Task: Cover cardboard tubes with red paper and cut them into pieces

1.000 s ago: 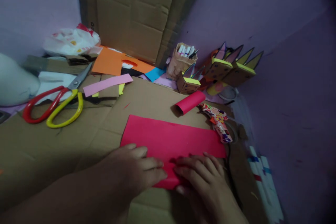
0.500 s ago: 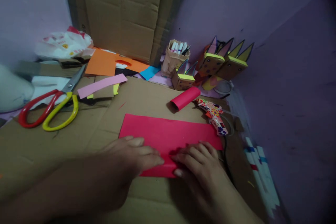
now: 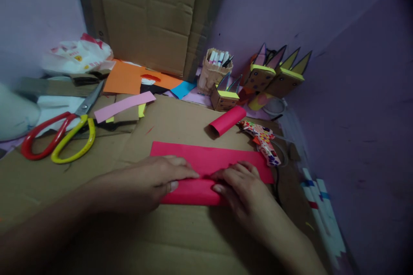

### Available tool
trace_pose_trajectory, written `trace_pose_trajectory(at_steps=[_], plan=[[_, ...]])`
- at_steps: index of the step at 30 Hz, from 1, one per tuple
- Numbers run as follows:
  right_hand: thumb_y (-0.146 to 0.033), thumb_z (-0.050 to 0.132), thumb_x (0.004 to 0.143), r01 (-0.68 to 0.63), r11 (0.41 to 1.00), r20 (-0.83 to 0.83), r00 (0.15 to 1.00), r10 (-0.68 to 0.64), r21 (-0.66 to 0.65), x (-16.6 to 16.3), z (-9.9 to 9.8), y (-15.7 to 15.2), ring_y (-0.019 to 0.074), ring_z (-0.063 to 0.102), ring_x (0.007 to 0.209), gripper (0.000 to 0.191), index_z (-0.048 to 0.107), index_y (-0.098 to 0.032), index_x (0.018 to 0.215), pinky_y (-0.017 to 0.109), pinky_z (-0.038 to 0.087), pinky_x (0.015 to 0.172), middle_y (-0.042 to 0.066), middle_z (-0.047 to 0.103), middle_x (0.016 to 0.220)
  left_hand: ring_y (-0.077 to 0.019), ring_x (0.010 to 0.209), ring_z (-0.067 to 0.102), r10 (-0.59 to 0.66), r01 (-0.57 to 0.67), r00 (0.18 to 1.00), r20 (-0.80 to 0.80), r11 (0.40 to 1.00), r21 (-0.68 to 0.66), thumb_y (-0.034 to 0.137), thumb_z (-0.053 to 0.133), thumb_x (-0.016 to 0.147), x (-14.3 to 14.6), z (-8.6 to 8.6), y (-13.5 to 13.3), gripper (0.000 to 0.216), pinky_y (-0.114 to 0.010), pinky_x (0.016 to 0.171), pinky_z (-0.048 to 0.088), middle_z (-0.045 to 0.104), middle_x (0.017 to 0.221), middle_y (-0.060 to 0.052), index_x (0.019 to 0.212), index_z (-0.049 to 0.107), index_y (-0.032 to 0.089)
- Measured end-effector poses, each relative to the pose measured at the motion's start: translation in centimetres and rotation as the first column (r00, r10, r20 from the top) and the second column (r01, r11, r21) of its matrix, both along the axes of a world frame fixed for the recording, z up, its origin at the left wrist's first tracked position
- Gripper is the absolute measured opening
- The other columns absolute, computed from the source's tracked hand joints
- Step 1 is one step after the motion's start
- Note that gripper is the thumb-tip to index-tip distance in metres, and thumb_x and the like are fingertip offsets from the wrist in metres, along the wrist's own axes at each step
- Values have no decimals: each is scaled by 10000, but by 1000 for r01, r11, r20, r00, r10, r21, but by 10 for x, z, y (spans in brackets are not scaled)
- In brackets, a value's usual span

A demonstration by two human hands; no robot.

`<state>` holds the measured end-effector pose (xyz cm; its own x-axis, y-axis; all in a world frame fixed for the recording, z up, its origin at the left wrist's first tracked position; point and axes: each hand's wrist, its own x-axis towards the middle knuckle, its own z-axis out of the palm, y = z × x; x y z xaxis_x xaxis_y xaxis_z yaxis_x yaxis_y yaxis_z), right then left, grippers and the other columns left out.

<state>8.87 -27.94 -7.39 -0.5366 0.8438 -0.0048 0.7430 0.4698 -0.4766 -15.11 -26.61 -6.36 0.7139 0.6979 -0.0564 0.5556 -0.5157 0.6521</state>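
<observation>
A red paper sheet lies on flat brown cardboard, its near edge curled into a roll. My left hand grips the left part of that roll, thumb under, fingers over the top. My right hand presses on the roll's right part with bent fingers. Both hands meet near the middle of the sheet. A finished red paper tube lies a little beyond the sheet.
Red-and-yellow scissors lie at the left. A patterned glue gun sits right of the sheet. A pen holder, cardboard figures with pointed ears, coloured paper scraps and a big cardboard box stand behind.
The near edge of the red sheet has been rolled further away from me, so less flat sheet shows. Both hands have moved forward with the roll.
</observation>
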Motion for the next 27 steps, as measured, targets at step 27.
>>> trace_pose_trajectory(at_steps=[27], plan=[[-98,482,888,-8,996,259,966,-16,92,-15,-7,23,228,628,817,258,697,-227,951,352,348,735,56,717,868,-241,770,611,200,26,965,-168,568,823,127,464,871,12,-13,-16,215,-385,707,429,712,920,-96,1011,625,139]])
